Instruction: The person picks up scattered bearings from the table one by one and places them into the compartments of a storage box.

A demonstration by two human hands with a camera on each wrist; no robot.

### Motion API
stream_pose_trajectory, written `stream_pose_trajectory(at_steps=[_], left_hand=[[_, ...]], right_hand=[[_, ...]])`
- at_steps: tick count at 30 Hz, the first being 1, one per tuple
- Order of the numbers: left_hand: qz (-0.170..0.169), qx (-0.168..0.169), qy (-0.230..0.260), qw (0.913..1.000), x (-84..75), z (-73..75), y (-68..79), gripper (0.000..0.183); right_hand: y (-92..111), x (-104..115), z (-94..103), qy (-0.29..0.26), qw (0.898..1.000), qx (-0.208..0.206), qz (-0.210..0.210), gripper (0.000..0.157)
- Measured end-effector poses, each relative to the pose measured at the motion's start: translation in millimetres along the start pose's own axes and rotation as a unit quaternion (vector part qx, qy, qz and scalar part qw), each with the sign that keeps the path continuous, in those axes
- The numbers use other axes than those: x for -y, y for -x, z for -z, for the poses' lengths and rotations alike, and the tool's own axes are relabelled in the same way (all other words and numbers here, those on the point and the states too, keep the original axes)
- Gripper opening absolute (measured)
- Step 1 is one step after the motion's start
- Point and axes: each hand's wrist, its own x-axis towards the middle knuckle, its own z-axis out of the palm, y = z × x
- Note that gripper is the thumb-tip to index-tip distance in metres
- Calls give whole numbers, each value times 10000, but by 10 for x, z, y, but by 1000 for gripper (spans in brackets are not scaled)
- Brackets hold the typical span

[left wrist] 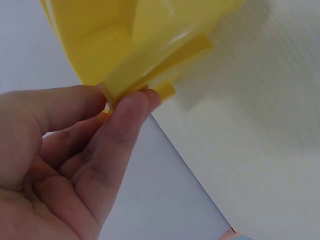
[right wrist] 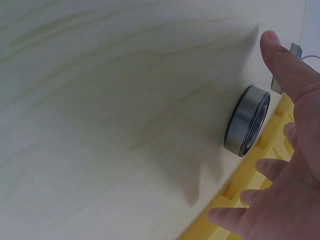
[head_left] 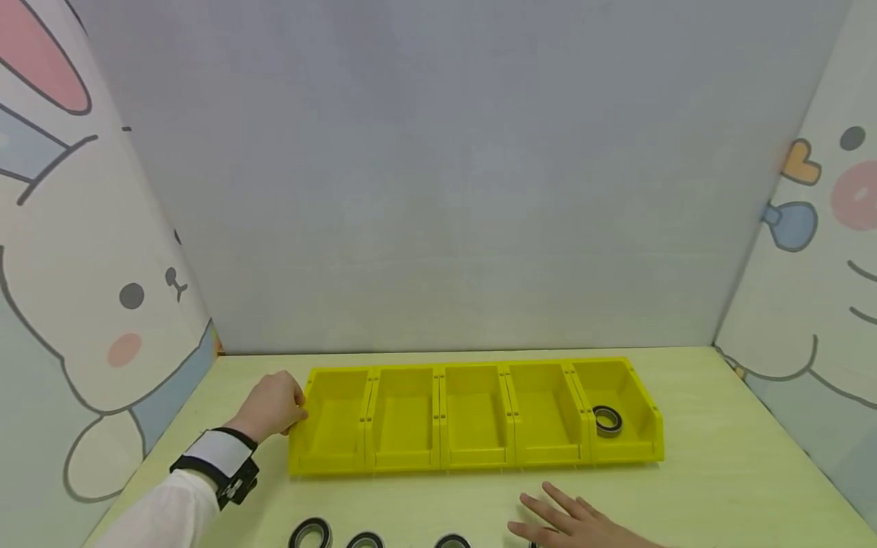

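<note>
A row of joined yellow bins (head_left: 476,418) spans the table. My left hand (head_left: 271,407) is at its left end; in the left wrist view, thumb and fingers pinch the side rim of the end bin (left wrist: 150,65). One ball bearing (head_left: 597,428) leans inside the rightmost bin. My right hand (head_left: 575,525) is spread in front of the row, its fingers apart and holding nothing. Beside its thumb in the right wrist view, a bearing (right wrist: 243,120) with a steel outer ring stands on the table, and another bearing (right wrist: 276,86) is partly hidden behind the thumb.
Along the bottom edge of the head view lie more bearings, a left one (head_left: 294,536) and others cut off by the frame. A grey back wall (head_left: 473,190) and cartoon-printed side panels (head_left: 103,266) enclose the pale table (head_left: 712,457).
</note>
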Motion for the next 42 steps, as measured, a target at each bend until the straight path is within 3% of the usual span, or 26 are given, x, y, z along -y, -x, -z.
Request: stream_pose_trajectory(at_steps=[2,4,7,11,17,22,28,32,36,39,42], left_hand=[[-6,-10,-10,10000,-9,-1,5,6],[-2,-16,-8,10000,-23,4,13,6],[-25,-25,-4,10000,-40,14,27,7],[-75,-63,-11,10000,-49,26,43,11],[-85,-83,-36,9999,-36,24,42,11],[-83,-43,-55,9999,-29,18,29,10],[-97,-68,-83,9999,-29,20,27,10],[-134,-87,-79,9998,-34,21,28,11],[-134,-89,-91,9998,-25,17,21,10],[-110,-62,-93,9999,-26,21,28,10],[-94,-58,-85,9999,-39,31,42,10]], right_hand=[[1,-20,-62,491,9963,-240,665,56],[4,-34,-98,927,9857,-596,1272,56],[-3,-59,-100,1073,9754,-723,1784,53],[-11,-58,-46,417,9905,-174,1295,48],[-51,-8,-12,89,9938,-253,1078,37],[-112,26,3,459,9897,-439,1284,31],[-180,33,41,748,9762,-822,1862,22],[-222,38,63,686,9712,-914,2090,21],[-247,71,117,402,9729,-803,2130,22],[-249,105,235,276,9795,-526,1927,19],[-249,154,439,202,9922,33,1226,20]])
